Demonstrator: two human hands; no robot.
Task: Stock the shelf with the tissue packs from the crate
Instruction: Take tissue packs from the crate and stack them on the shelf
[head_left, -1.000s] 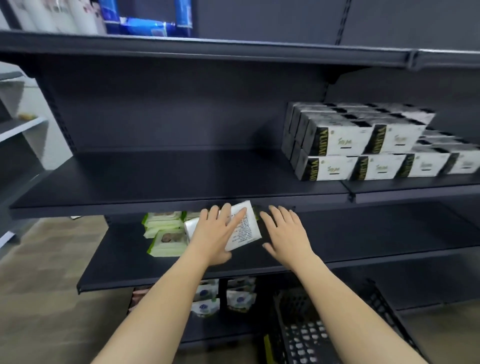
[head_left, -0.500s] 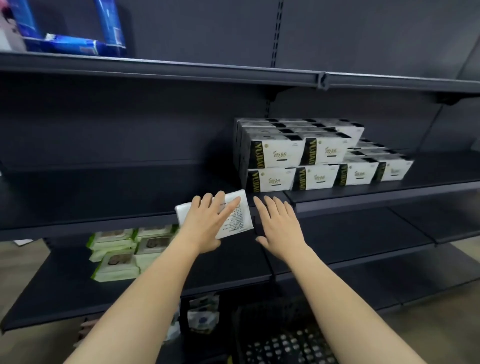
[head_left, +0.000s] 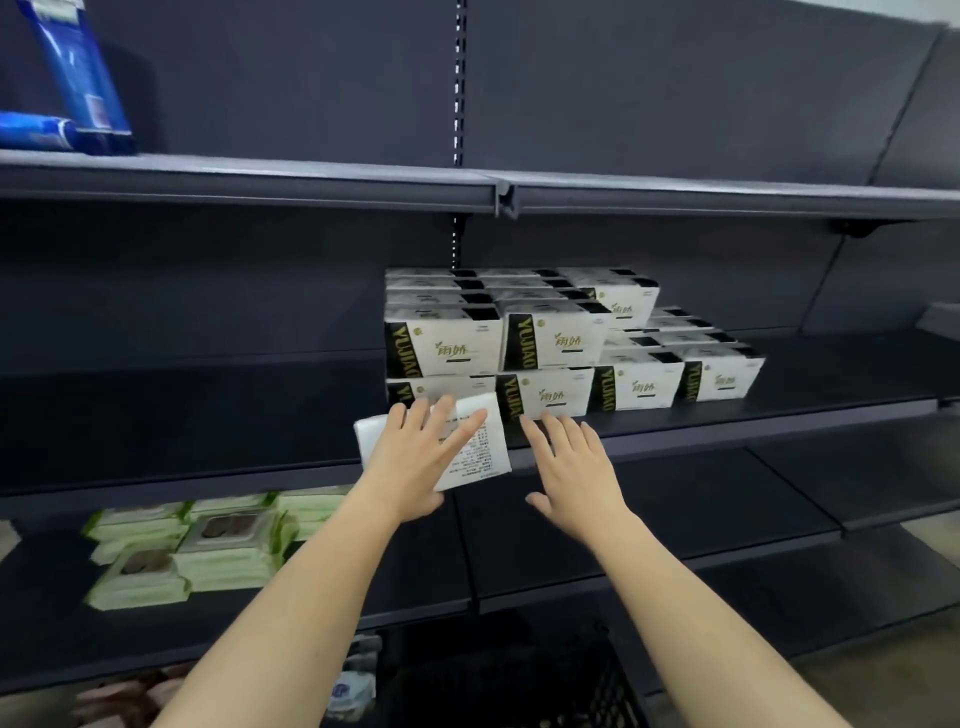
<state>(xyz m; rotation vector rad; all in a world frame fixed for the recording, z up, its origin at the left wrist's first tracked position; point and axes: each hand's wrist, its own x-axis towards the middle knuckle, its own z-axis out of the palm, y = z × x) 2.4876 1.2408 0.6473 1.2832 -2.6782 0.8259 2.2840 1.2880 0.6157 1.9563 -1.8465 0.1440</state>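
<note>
A soft white plastic-wrapped tissue pack (head_left: 470, 449), flat and rectangular with small printed text on its back, is held up by the left hand (head_left: 410, 467) at the front edge of the dark matte metal shelf (head_left: 208, 415); the straight fingers lie flat across its face and the thumb goes underneath, out of sight, so the pack juts out to the right past the fingertips and to the left past the hand's edge. The right hand (head_left: 574, 467) hovers just beside the pack with fingers spread and relaxed, holding nothing. Right behind the pack, on the shelf, stands a block of glossy white-and-black boxed packs (head_left: 550, 338), two layers high at left, one at right; six fronts show clearly. One level lower lie soft green-edged wipe packs (head_left: 208, 545), about five or six. A dark latticed plastic crate (head_left: 519, 680) sits at the bottom
</note>
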